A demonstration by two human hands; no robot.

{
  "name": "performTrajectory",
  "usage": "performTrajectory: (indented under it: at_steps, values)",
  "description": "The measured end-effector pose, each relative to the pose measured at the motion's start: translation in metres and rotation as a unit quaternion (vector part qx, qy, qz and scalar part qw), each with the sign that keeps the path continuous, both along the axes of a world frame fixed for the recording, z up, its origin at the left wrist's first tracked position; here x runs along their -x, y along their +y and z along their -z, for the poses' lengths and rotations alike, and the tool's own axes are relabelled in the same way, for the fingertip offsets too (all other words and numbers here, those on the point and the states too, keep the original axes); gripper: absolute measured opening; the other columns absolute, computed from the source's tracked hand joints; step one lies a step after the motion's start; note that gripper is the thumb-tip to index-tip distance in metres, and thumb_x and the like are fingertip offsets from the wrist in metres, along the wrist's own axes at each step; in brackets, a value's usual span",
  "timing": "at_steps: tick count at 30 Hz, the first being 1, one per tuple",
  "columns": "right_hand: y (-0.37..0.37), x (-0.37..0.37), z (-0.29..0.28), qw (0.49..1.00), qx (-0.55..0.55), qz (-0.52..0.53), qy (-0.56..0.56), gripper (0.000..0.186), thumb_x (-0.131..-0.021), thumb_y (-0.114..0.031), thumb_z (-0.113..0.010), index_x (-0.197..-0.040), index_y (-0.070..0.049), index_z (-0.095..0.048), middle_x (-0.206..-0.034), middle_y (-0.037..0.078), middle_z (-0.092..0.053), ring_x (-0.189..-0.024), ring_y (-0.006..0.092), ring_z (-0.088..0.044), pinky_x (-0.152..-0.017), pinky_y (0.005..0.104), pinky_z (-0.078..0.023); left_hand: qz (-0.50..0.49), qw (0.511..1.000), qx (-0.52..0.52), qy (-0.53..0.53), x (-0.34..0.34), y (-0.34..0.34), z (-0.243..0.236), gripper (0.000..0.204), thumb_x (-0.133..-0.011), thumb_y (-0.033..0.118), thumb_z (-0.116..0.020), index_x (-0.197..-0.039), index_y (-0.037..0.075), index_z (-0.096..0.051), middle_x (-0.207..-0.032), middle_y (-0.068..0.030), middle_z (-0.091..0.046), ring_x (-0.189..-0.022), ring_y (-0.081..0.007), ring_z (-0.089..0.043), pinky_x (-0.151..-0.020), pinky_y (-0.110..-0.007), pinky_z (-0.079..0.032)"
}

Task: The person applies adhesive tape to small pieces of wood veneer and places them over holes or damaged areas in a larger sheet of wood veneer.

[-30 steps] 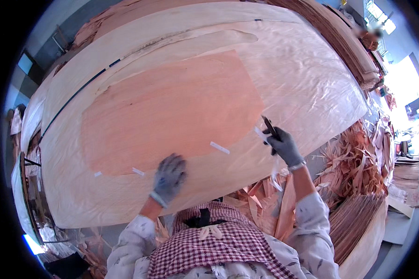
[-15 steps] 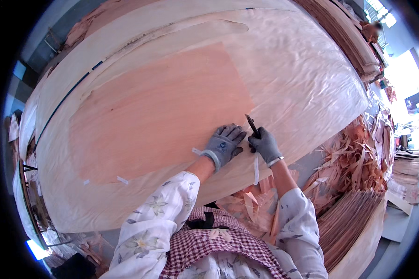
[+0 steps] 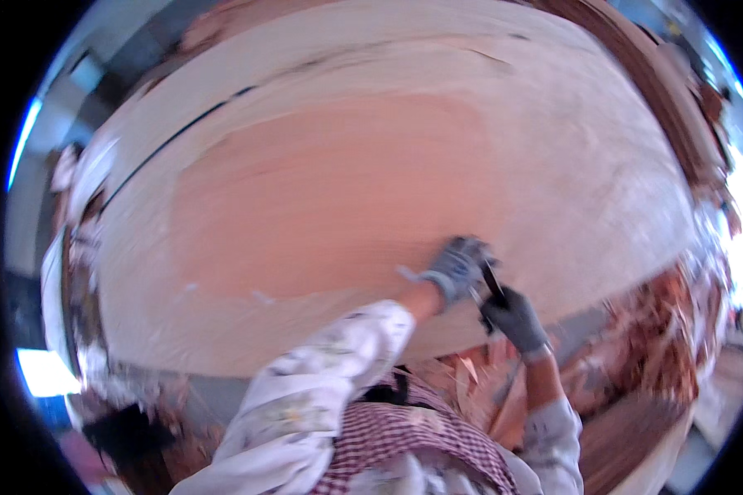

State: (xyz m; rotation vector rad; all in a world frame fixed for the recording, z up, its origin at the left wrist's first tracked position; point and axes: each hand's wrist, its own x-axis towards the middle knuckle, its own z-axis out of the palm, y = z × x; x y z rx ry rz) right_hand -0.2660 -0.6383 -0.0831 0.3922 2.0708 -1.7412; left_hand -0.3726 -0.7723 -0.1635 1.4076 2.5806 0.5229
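A reddish wood veneer sheet (image 3: 330, 198) lies flat on a broad pale sheet (image 3: 586, 181). My gloved left hand (image 3: 461, 268) is at the veneer's near right corner, its fingers smeared by motion. Close beside it, my gloved right hand (image 3: 516, 322) is closed around a slim black hand tool (image 3: 493, 282), its upper end pointing toward the left fingers. The tool's exact kind is too blurred to make out. Short white tape pieces (image 3: 262, 297) lie along the veneer's near edge, and another tape piece (image 3: 405, 272) sits by my left wrist.
Torn veneer scraps (image 3: 664, 330) are heaped to the right, beyond the table's edge. A stack of veneer sheets (image 3: 636, 441) stands at lower right, with another veneer stack (image 3: 677, 107) at the far right. A dark strip (image 3: 173, 140) crosses the pale sheet at left.
My left hand has lifted from its spread position and come toward the black tool. My right hand has drawn nearer to me with the tool. The whole view has shifted and blurred.
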Motion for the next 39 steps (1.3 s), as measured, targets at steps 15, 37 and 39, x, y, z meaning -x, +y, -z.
performTrajectory:
  at_steps: [15,37,39]
  values:
    - [0.044,-0.082,-0.113,0.993,0.015,-0.066,-0.096,0.019,-0.078,0.000,-0.062,-0.096,-0.003,-0.059,-0.083,0.005,-0.063,-0.065,0.0119,-0.059,-0.051,0.0214,-0.042,-0.192,0.975,-0.102,0.043,-0.098,-0.223,-0.043,0.044,-0.085,0.026,-0.052,-0.127,0.012,-0.049,-0.140,-0.0156,-0.035,-0.130,-0.0348,-0.030,-0.107,-0.048,-0.023]
    - [-0.236,0.062,-0.049,0.838,-0.234,-0.478,0.123,0.014,-0.083,-0.011,-0.062,-0.095,-0.004,-0.061,-0.082,0.004,-0.058,-0.069,0.0107,-0.053,-0.064,0.0254,-0.044,-0.560,0.816,-0.018,0.139,-0.067,-0.546,-0.030,0.050,-0.086,0.034,-0.052,-0.128,0.007,-0.045,-0.137,-0.0152,-0.039,-0.129,-0.0325,-0.034,-0.106,-0.047,-0.024]
    - [-0.294,0.113,-0.051,0.803,-0.222,-0.476,0.281,0.012,-0.084,-0.011,-0.059,-0.092,-0.002,-0.061,-0.077,0.010,-0.054,-0.064,0.0145,-0.051,-0.059,0.0280,-0.042,-0.566,0.816,-0.009,0.120,-0.070,-0.547,-0.026,0.052,-0.086,0.035,-0.052,-0.129,0.007,-0.044,-0.137,-0.0152,-0.039,-0.129,-0.0325,-0.034,-0.106,-0.047,-0.024]
